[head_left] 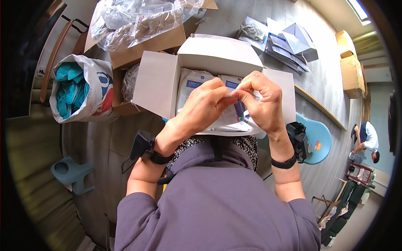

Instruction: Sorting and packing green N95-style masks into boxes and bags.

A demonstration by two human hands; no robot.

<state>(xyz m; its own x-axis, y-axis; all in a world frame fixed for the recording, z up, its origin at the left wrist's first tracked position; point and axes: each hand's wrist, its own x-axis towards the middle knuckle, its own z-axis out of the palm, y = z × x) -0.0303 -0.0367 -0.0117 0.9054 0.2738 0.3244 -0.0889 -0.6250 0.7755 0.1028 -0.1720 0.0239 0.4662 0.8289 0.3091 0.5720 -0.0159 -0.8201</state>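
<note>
Over an open white box, my left hand and my right hand meet with fingertips nearly touching. Both are closed in a pinch on the edge of a clear plastic bag. Most of the bag is hidden behind my fingers and hard to make out. Inside the box, white packets with blue printed labels stand side by side. Another packet with blue print shows just below my hands; whether it belongs to the bag I cannot tell.
At left stands a white sack of teal packets. Behind it, a cardboard box holds clear plastic bags. Flattened boxes lie at the back right. A blue stool is on the right, a grey-blue one at the left. Another person works far right.
</note>
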